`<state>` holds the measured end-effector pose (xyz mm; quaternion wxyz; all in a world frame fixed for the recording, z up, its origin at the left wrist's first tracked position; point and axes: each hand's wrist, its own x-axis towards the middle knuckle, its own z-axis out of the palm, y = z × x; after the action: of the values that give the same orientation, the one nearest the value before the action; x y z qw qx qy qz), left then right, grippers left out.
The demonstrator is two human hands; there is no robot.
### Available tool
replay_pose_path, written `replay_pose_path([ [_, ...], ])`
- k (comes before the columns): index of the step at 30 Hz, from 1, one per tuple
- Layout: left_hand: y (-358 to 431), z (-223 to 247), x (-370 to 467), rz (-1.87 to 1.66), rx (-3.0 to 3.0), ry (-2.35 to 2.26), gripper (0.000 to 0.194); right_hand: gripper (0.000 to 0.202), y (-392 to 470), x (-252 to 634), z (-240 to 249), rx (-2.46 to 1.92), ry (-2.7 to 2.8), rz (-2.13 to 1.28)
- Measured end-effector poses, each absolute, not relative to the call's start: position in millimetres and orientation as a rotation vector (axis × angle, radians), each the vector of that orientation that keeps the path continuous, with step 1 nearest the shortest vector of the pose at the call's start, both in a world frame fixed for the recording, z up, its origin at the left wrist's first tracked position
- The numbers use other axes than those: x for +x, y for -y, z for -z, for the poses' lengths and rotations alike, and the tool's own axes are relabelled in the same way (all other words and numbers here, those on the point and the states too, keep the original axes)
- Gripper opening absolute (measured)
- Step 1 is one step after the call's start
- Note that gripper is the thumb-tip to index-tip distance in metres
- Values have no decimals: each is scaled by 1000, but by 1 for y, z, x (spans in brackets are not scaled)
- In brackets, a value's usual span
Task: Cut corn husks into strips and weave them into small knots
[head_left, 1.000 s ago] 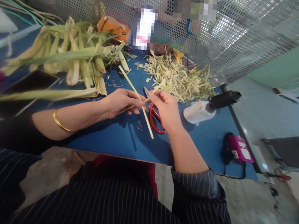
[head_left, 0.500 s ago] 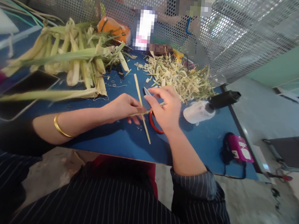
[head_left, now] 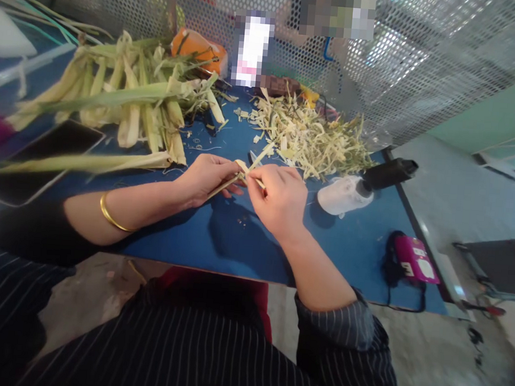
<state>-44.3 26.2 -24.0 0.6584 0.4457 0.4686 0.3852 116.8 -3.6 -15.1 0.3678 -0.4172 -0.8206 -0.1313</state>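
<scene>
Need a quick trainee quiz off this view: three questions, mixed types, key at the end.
1. Fill in the blank: the gold bangle is on the ____ arm.
2. True or false: the left hand is empty.
3. Which lies nearest the table's right edge?
A) orange bag
B) magenta object
C) scrap pile

Key:
1. left
2. False; its fingers and those of the right hand are on pale strips.
3. B
</scene>
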Motion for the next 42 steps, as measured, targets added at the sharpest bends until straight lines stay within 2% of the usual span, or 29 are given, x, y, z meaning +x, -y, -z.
replay_pose_path([
  [6, -26, 20, -44, -870, 784, -912, 5, 19, 0, 116, 19, -1146, 2168, 479],
  [13, -23, 15, -44, -917, 757, -825, 17, 20, -3, 116, 23, -1157, 2227, 469],
  [23, -23, 17, -42, -980, 768, -809, 14, 23, 4, 110, 21, -1126, 2286, 427],
  [32, -23, 26, -41, -985, 780, -846, 19, 25, 3, 103, 25, -926, 2462, 620],
  [36, -20, 23, -42, -972, 890, -861, 19, 17, 4, 104, 24, -991, 2358, 422],
  [42, -22, 17, -44, -943, 973, -944, 21, 7, -1, 109, 23, -1172, 1831, -226],
])
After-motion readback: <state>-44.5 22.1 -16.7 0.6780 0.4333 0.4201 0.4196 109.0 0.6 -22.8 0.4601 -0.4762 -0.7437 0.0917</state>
